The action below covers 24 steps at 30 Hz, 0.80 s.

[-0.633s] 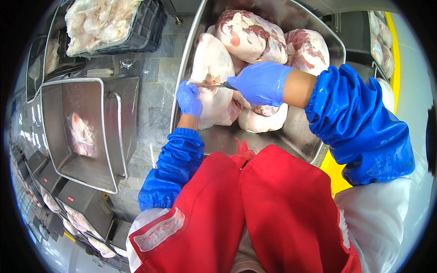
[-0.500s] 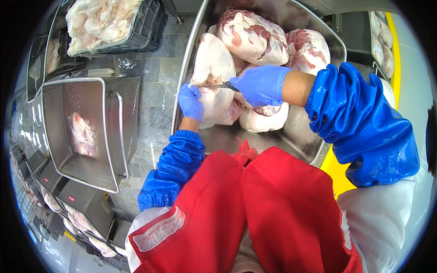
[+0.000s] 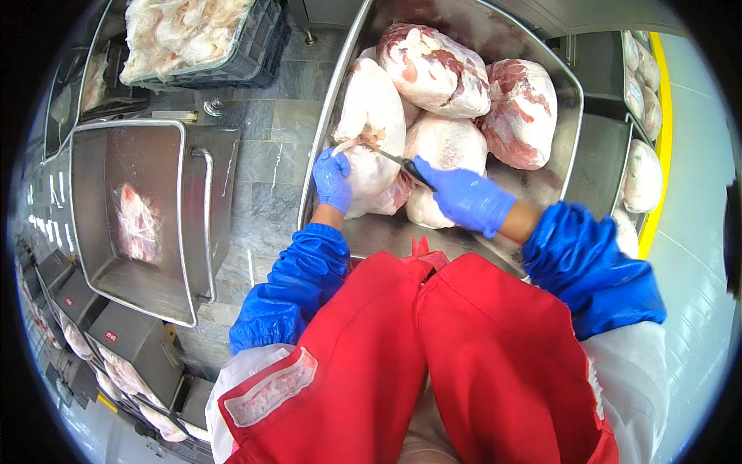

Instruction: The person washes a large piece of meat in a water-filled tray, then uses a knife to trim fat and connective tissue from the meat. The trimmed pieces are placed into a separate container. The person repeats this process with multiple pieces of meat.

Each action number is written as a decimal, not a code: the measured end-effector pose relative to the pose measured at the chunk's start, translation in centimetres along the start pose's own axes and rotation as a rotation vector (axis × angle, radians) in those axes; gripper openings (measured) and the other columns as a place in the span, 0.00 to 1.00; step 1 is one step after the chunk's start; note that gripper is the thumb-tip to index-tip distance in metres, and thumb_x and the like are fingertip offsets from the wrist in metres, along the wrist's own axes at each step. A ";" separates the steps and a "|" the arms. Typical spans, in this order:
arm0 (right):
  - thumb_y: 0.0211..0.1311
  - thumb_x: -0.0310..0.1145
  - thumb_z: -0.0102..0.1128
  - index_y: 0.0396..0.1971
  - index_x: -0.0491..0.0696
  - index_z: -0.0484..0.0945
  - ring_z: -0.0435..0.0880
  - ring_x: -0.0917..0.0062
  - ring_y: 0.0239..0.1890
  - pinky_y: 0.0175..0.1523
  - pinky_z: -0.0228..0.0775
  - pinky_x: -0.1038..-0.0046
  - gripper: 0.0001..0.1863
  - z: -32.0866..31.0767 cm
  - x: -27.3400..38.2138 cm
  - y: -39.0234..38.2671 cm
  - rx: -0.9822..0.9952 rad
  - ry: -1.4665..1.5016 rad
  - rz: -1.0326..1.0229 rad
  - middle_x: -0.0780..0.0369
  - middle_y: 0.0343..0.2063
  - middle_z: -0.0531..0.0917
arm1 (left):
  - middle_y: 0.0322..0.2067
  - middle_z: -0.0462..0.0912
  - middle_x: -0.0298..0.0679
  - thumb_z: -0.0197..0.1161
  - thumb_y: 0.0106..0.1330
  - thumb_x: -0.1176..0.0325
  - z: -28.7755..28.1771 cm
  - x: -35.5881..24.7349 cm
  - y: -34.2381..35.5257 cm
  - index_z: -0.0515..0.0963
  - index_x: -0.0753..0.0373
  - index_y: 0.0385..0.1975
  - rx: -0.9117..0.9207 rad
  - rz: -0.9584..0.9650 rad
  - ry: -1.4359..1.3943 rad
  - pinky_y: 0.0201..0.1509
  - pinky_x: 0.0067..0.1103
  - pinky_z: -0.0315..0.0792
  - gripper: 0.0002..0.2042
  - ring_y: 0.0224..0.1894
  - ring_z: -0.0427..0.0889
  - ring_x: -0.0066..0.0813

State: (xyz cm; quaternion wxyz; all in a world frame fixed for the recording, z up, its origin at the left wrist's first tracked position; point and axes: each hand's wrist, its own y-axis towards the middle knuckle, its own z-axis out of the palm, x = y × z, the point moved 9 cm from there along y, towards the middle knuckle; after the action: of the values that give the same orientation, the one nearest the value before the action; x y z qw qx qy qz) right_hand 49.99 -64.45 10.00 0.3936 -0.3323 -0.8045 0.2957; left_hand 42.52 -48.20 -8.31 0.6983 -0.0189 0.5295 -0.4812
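Observation:
My right hand (image 3: 469,199), in a blue glove, is closed round the dark handle of a knife (image 3: 390,157). Its narrow blade points left and meets the near part of a large pale, fat-covered piece of meat (image 3: 371,108). My gloved left hand (image 3: 332,182) pinches a strip of fat or skin (image 3: 346,145) at the left side of that piece. Several other big pieces of meat, among them a red-and-white one (image 3: 434,69) and a rounded pale one (image 3: 448,147), lie around it in a metal tub (image 3: 570,116).
Left of the tub, a steel cart (image 3: 182,232) holds a small wrapped piece of meat (image 3: 137,224). Behind it stands a grey crate (image 3: 259,46) heaped with pale trimmings (image 3: 182,35). More meat (image 3: 641,176) sits in trays at the right, beside a yellow edge (image 3: 661,185).
My right hand has drawn back toward me and a little right, showing more of the blade. The left hand keeps its hold on the strip, and the whole view has shifted slightly.

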 end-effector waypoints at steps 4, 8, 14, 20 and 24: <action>0.51 0.31 0.43 0.47 0.48 0.65 0.78 0.74 0.20 0.23 0.69 0.72 0.20 -3.5 1.8 1.6 0.318 -0.135 -0.135 0.55 0.21 0.78 | 0.11 0.61 0.30 0.40 0.51 0.78 -0.9 -0.3 -0.4 0.63 0.57 0.13 -0.018 0.011 0.014 0.17 0.15 0.50 0.09 0.14 0.57 0.18; 0.47 0.30 0.46 0.31 0.46 0.70 0.69 0.82 0.09 0.13 0.59 0.80 0.10 -5.1 0.2 3.7 0.471 0.115 0.244 0.61 0.11 0.73 | 0.12 0.60 0.28 0.38 0.50 0.80 0.2 0.0 -0.7 0.62 0.57 0.14 0.003 -0.038 0.024 0.17 0.14 0.48 0.09 0.14 0.57 0.16; 0.46 0.30 0.47 0.24 0.44 0.71 0.67 0.82 0.06 0.09 0.58 0.80 0.06 -1.6 -0.8 5.4 0.403 0.132 0.027 0.60 0.09 0.73 | 0.12 0.59 0.28 0.40 0.47 0.80 0.4 0.3 -0.9 0.62 0.57 0.13 0.018 -0.042 0.057 0.17 0.15 0.47 0.08 0.14 0.55 0.16; 0.52 0.32 0.44 0.55 0.44 0.54 0.76 0.62 0.17 0.22 0.68 0.66 0.27 6.2 -2.0 3.4 -0.213 0.389 0.012 0.49 0.20 0.77 | 0.11 0.58 0.28 0.40 0.46 0.79 -0.4 0.4 -1.1 0.62 0.57 0.12 0.004 -0.072 0.040 0.17 0.15 0.47 0.08 0.14 0.55 0.16; 0.53 0.31 0.43 0.58 0.42 0.43 0.76 0.54 0.22 0.28 0.68 0.60 0.33 9.5 -2.9 2.6 -0.249 0.261 0.054 0.45 0.20 0.75 | 0.11 0.59 0.29 0.40 0.46 0.79 -0.2 0.3 -1.6 0.62 0.57 0.12 -0.023 -0.097 0.122 0.18 0.15 0.48 0.08 0.14 0.55 0.17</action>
State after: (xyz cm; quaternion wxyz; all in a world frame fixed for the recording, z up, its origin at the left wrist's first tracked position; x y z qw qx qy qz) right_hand 44.26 -67.13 1.89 0.4424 -0.4353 -0.7678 0.1587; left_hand 41.34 -49.19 -7.80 0.6403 -0.0229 0.5751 -0.5087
